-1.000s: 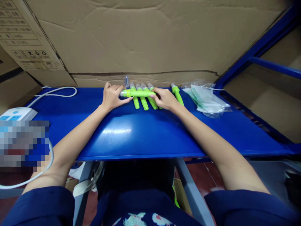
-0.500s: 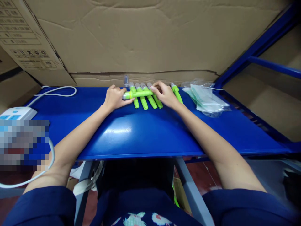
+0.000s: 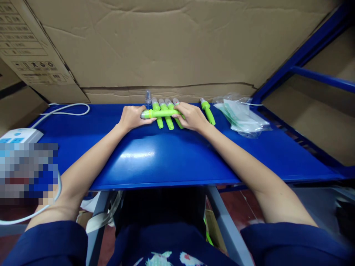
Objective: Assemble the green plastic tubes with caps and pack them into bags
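Note:
Both my hands hold one lime-green pen-shaped tube (image 3: pixel 161 113) crosswise over a row of several like green tubes (image 3: pixel 166 120) lying side by side on the blue table (image 3: pixel 177 155). My left hand (image 3: pixel 132 117) pinches its grey-tipped left end. My right hand (image 3: pixel 191 116) grips its right end with curled fingers. Another green tube (image 3: pixel 208 112) lies apart, just right of my right hand. A small clear cap (image 3: pixel 148 97) stands behind the row.
A pile of clear plastic bags (image 3: pixel 242 116) lies at the table's right. A white power strip (image 3: pixel 18 135) and its cable (image 3: pixel 66 109) sit at the left. Cardboard (image 3: pixel 166 48) walls the back. A blue shelf frame (image 3: pixel 310 70) runs along the right.
The crosswise tube and both hands shifted slightly toward me over the row; my right hand's fingers curled down onto its right end.

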The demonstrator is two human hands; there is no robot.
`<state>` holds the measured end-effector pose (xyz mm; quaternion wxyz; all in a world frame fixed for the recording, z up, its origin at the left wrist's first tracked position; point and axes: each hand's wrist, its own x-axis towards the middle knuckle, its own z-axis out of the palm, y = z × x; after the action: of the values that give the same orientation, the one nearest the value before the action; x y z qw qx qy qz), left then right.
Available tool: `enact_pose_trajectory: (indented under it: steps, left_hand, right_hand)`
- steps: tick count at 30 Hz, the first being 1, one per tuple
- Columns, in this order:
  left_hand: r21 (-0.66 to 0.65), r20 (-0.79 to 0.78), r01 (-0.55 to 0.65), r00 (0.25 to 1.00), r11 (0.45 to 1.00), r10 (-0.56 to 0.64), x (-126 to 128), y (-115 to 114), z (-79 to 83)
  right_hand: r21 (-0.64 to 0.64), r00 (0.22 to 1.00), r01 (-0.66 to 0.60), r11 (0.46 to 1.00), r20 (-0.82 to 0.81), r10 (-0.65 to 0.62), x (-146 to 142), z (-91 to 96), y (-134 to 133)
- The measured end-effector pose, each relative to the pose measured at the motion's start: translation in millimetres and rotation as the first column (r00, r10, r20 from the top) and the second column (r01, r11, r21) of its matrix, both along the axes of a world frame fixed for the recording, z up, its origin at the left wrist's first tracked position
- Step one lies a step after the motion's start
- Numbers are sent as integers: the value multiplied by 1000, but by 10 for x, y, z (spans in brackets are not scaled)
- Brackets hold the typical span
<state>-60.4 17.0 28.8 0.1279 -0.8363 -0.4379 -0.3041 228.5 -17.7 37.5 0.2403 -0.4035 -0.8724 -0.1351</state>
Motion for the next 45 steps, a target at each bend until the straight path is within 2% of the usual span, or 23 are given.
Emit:
enact_pose_trajectory:
  steps: [6, 10, 14, 17, 20, 23, 25, 29, 37, 45]
  left_hand:
    - [-4, -58, 37, 998, 999, -37, -49, 6, 19]
    - [-20, -90, 46, 995, 999, -48, -33, -33, 65]
    - [-5, -111, 48, 993, 999, -48, 39, -81, 81]
    - [-4, -90, 58, 994, 998, -59, 79, -94, 73]
    - [-10, -62, 31, 998, 999, -31, 90, -89, 69]
    - [-16, -84, -35, 996, 999, 34, 87, -88, 85]
    - [-35, -128, -96, 988, 995, 91, 85, -97, 108]
    - [-67, -215, -157, 966, 985, 140, 87, -116, 135]
    - [-79, -252, -109, 964, 991, 86, 91, -84, 46]
    - [-107, -276, -98, 959, 989, 66, 90, -90, 48]
  right_hand:
    - [-232, 990, -6, 973, -139, -27, -59, -107, 57]
    - [-375, 942, -77, 924, -332, -57, -94, -95, 45]
    - [-513, 875, -79, 854, -446, -187, -105, -78, 47]
    - [-466, 886, -4, 885, -412, -213, -121, -64, 38]
    - [-278, 918, 50, 959, -366, -154, -154, -36, -8]
    - [-90, 968, 34, 995, -246, -55, -174, -6, -60]
    - [-36, 988, 5, 999, -153, -10, -173, 1, -74]
    - [-29, 999, -16, 999, -31, 15, -155, -26, -50]
    - [-54, 972, 78, 995, 227, -64, -217, 23, -148]
    - [-200, 970, 183, 963, 198, -143, -309, 146, -275]
